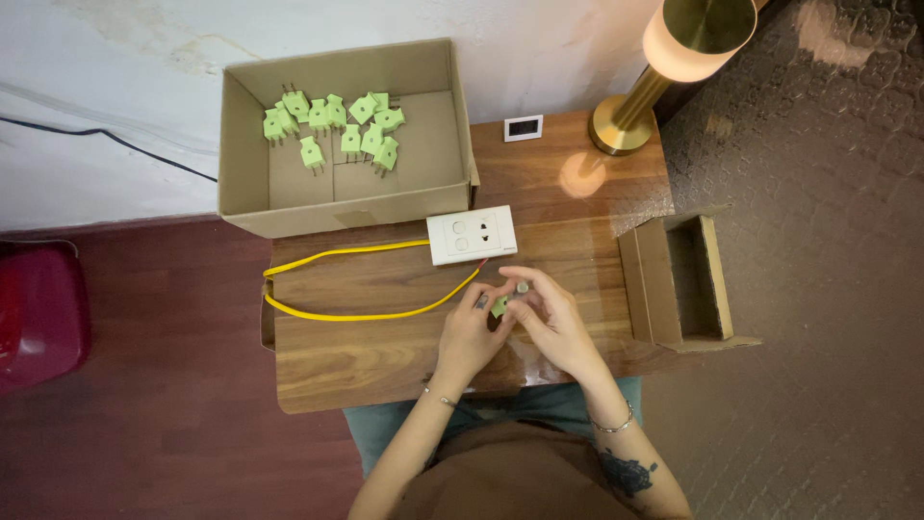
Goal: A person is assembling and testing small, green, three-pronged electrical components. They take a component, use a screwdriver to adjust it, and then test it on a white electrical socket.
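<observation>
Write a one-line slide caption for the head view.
Both hands, left and right, hold a green plug over a wooden table beside a white socket plate.

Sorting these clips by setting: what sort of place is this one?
Probably a room in a home used for small hand assembly, not a factory line. A small wooden table stands against a white wall, with a brass lamp on it, and a cardboard box of green plugs.

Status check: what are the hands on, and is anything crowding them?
Left hand and right hand together on one green plug. Yellow wire and white socket plate just ahead, apart from the hands. More green plugs in the far box.
</observation>
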